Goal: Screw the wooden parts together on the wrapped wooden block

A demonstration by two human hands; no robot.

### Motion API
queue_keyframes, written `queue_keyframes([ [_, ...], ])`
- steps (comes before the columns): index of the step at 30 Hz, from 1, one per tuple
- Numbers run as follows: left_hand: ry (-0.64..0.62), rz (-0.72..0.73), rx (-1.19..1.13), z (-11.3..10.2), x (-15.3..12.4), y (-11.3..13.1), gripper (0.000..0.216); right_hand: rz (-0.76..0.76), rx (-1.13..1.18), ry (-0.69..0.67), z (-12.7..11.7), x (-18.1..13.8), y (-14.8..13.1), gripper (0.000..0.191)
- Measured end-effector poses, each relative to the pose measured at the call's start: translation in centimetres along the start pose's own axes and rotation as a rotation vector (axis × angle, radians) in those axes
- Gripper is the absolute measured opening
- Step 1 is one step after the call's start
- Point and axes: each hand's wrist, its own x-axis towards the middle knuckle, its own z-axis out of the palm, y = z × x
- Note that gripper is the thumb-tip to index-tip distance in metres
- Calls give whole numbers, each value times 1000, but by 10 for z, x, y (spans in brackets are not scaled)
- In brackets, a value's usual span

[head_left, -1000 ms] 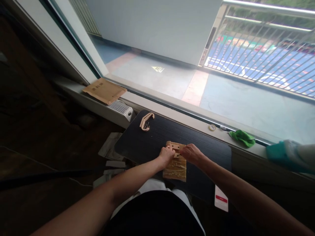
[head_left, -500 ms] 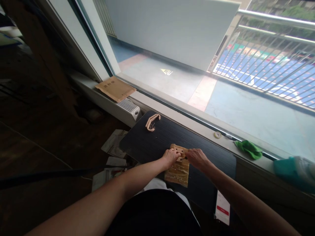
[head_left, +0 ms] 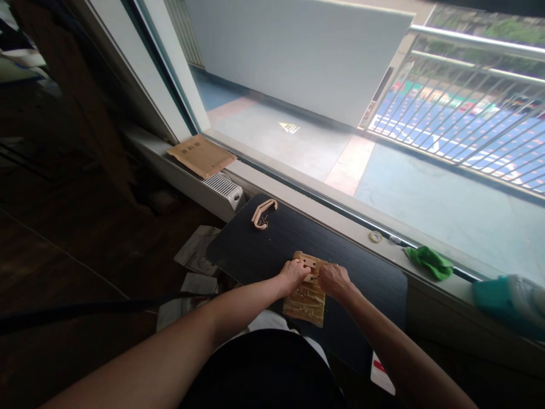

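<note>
On the dark table [head_left: 293, 233], a carved wooden board [head_left: 304, 307] with pale marks lies in front of me. At its far end is a light wooden piece [head_left: 309, 261] with dark round holes. My left hand [head_left: 294, 272] grips the left side of this piece, fingers curled over it. Closed at the right side of the same piece is my right hand [head_left: 335, 279]; a small dark tip shows by its fingers, but what it holds is mostly hidden. Farther left on the table rest curved wooden handles [head_left: 260, 213] with several small screws [head_left: 264, 221] beside them.
A phone [head_left: 381, 372] lies under my right forearm, partly covered. The window sill bears a tape roll [head_left: 375, 236], a green cloth [head_left: 429, 263] and a teal container [head_left: 494, 295]. A brown envelope [head_left: 202, 156] rests on the radiator [head_left: 225, 190] at left.
My right hand has shifted slightly left and turned at the wrist, its forearm now covering more of the phone. My left hand stays on the wooden piece.
</note>
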Motion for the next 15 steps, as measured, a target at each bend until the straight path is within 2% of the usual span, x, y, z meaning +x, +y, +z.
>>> queue_keyframes([
  [7, -13, -28, -25, -7, 0, 1, 20, -241, -66, 62, 4, -1, -2, 30],
  [11, -20, -44, -37, -6, 0, 0, 18, -193, -52, 48, 11, 0, 6, 31],
  [15, -18, -64, -65, -3, 0, -1, 20, -48, 69, 14, 16, -5, 18, 30],
])
